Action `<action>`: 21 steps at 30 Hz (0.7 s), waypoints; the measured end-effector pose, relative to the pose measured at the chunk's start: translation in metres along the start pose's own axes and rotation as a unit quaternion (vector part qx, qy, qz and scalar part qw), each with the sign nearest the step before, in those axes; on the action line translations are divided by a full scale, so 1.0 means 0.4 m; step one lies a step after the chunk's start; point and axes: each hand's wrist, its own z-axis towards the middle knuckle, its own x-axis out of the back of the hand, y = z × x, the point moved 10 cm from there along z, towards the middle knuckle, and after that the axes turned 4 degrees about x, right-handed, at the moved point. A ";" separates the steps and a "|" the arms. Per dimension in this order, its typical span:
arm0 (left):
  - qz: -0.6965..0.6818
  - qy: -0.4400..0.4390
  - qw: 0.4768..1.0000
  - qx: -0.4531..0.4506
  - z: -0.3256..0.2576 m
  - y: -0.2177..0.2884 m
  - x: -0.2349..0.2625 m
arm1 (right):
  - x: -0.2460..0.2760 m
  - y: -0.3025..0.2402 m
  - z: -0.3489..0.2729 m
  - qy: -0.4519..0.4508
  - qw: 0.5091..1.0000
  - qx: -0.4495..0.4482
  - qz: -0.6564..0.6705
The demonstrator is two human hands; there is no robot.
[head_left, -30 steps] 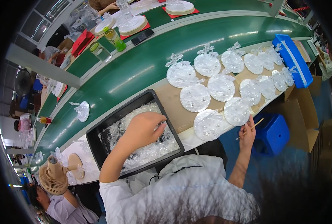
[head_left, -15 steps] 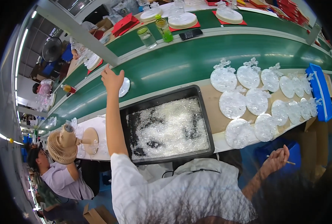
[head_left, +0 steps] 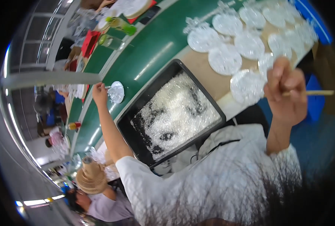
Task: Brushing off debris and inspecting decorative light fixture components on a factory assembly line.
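Observation:
My left hand (head_left: 99,94) reaches over the green surface, its fingers closed at the edge of a clear, shiny ornament on a round white base (head_left: 116,93); the exact grip is small and blurred. My right hand (head_left: 286,92), raised on the right, has its fingers wrapped round a thin wooden stick (head_left: 320,92). What the stick's other end looks like is hidden. Between my arms sits a black tray (head_left: 177,67) with glittering clear-white granules (head_left: 178,109) spread over its bottom, dark patches showing through.
Several similar round ornaments (head_left: 224,59) stand in rows on the brown board (head_left: 203,75) at right. A blue bin (head_left: 316,19) is at the far right. Bottles (head_left: 121,25) stand beyond the green belt (head_left: 144,64). A beige fan (head_left: 90,177) and a seated person (head_left: 107,209) are at lower left.
My left hand has closed from an open reach and now meets the round ornament. My right hand has risen with the stick toward the board. The whole view has tilted.

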 end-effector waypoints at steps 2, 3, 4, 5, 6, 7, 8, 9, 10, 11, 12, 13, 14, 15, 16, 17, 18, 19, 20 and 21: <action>-0.035 0.012 0.999 -0.038 -0.020 0.084 0.025 | -0.108 -0.034 0.073 -0.111 0.992 -0.056 0.011; -0.038 0.050 0.996 -0.061 -0.064 0.101 0.050 | -0.282 0.048 0.141 -0.101 0.993 -0.061 0.019; -0.054 0.087 0.990 -0.099 -0.073 0.168 0.082 | -0.304 0.027 0.140 -0.067 0.992 -0.100 -0.034; 0.023 0.113 0.983 -0.146 -0.095 0.199 0.136 | -0.322 0.019 0.131 -0.041 0.986 -0.142 -0.074; 0.104 0.141 0.967 -0.186 -0.135 0.210 0.205 | -0.337 0.009 0.117 -0.020 0.976 -0.188 -0.109; 0.087 0.151 0.973 -0.150 -0.165 0.288 0.202 | -0.329 -0.002 0.104 0.015 0.958 -0.235 -0.165; 0.067 0.158 0.979 -0.110 -0.204 0.387 0.201 | -0.321 -0.017 0.091 0.051 0.931 -0.284 -0.223; 0.089 0.182 0.971 -0.123 -0.260 0.421 0.256 | -0.331 -0.030 0.076 0.065 0.902 -0.334 -0.265; 0.128 0.187 0.965 -0.132 -0.319 0.485 0.302 | -0.332 -0.042 0.069 0.075 0.872 -0.381 -0.299; 0.166 0.191 0.957 -0.141 -0.380 0.548 0.328 | -0.325 -0.059 0.062 0.083 0.837 -0.425 -0.334; 0.157 0.191 0.959 -0.140 -0.408 0.575 0.314 | -0.334 -0.053 0.084 0.085 0.835 -0.424 -0.342; 0.189 0.147 0.960 -0.142 -0.430 0.615 0.287 | -0.330 -0.038 0.123 0.095 0.819 -0.435 -0.361; 0.249 0.102 0.958 -0.102 -0.495 0.550 0.295 | -0.355 0.085 0.173 0.063 0.801 -0.472 -0.363; 0.290 0.110 0.939 -0.151 -0.537 0.583 0.273 | -0.392 0.174 0.260 0.054 0.804 -0.470 -0.359; 0.282 0.079 0.947 -0.132 -0.562 0.584 0.241 | -0.409 0.217 0.290 0.047 0.808 -0.469 -0.354; 0.287 0.052 0.953 -0.085 -0.619 0.524 0.244 | -0.361 0.009 -0.019 0.014 0.809 -0.479 -0.340; 0.274 0.047 0.956 -0.098 -0.628 0.557 0.214 | -0.383 0.092 0.091 0.025 0.817 -0.467 -0.338; 0.258 0.037 0.959 -0.111 -0.624 0.574 0.184 | -0.399 0.186 0.220 0.040 0.821 -0.459 -0.337; 0.244 0.003 0.965 -0.099 -0.604 0.588 0.149 | -0.373 0.134 0.227 0.065 0.827 -0.442 -0.341; 0.246 0.002 0.964 -0.099 -0.612 0.581 0.140 | -0.365 0.124 0.217 0.065 0.833 -0.436 -0.335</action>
